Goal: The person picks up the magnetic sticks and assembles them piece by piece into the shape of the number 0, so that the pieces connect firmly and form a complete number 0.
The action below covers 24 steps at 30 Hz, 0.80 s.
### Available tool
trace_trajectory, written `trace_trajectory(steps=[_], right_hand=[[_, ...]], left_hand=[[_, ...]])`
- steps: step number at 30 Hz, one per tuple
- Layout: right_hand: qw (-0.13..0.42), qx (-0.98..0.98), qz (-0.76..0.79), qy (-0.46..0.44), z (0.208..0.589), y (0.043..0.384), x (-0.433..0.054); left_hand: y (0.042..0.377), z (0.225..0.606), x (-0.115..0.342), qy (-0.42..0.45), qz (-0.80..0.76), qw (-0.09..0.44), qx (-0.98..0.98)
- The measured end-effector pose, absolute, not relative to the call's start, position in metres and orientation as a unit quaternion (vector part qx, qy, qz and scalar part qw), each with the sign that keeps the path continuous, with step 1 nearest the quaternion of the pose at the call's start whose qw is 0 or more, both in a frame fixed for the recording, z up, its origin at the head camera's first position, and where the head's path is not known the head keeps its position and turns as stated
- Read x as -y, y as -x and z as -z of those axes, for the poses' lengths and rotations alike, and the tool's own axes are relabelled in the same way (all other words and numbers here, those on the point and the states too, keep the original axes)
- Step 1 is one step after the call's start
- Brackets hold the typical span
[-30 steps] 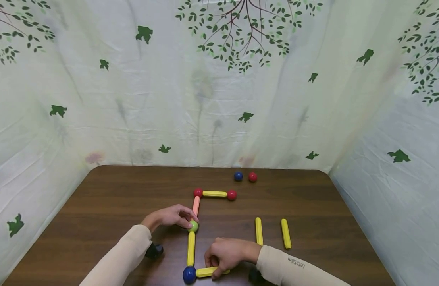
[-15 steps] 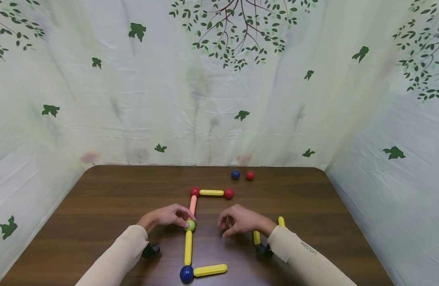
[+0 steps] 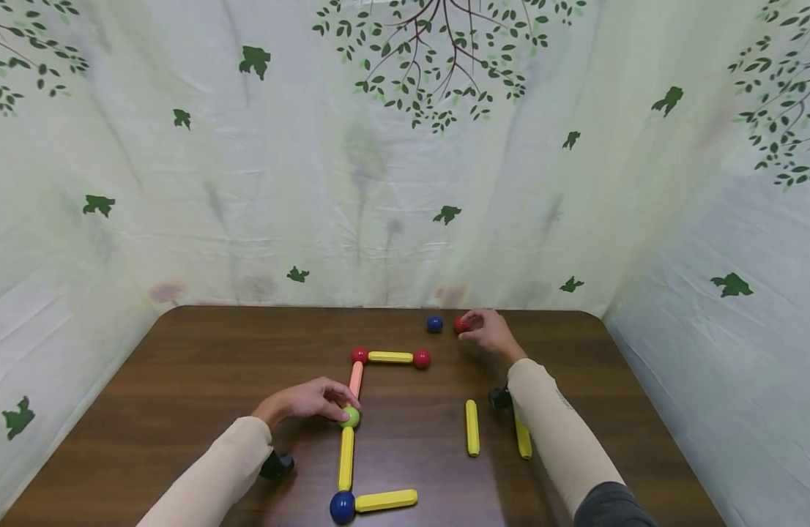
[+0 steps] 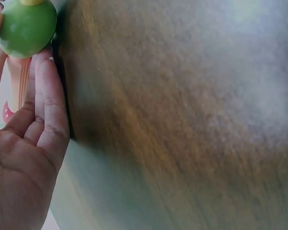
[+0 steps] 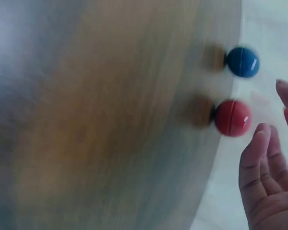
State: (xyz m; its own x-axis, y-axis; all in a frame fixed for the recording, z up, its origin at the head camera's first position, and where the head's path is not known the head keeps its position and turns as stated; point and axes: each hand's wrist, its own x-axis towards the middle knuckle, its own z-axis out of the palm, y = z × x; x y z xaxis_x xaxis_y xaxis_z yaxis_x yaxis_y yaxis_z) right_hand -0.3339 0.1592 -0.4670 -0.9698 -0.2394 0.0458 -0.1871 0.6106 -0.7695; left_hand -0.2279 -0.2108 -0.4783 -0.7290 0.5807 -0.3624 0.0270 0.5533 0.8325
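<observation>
At the near edge of the view, a large blue ball [image 3: 342, 507] sits on the brown worktop [image 3: 207, 380]. A yellow rod [image 3: 386, 501] runs right from it, its other end free, and a second yellow rod [image 3: 346, 459] leads from the blue ball away to a green ball [image 3: 350, 418]. To the right lie two loose yellow rods, roughly side by side: one [image 3: 472, 428] in full sight, the other [image 3: 522, 439] partly covered by the right sleeve [image 3: 563, 432].

The left hand [image 3: 311, 400] comes in from the left and holds the green ball between thumb and fingers. (A dark device [image 3: 277, 465] is worn under that wrist.) Beyond the green ball, a pink rod [image 3: 356, 379] continues to a red ball [image 3: 359, 355] on the left; from there a yellow crossbar [image 3: 389, 357] reaches right to another red ball [image 3: 421, 359].

Farther back, the right hand [image 3: 489, 333] is at a loose red ball [image 3: 459, 326]; the right wrist view shows its thumb and fingers apart, fingertips just beside the ball. A small blue ball [image 3: 434, 324] stands just left of that one, near the far edge. Behind the worktop hangs pale cloth [image 3: 280, 183] printed with green leaves and branches.
</observation>
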Motion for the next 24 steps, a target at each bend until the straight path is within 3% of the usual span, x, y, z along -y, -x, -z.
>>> trace_trajectory(steps=[6, 24], right_hand=[[0.058, -0.898, 0.431, 0.064, 0.474, 0.349, -0.156], [0.047, -0.920, 0.383, 0.072, 0.491, 0.368, -0.149]], left_hand=[[0.225, 0.477, 0.211, -0.182, -0.431, 0.308, -0.829], [0.220, 0.474, 0.206, -0.207, -0.439, 0.277, -0.829]])
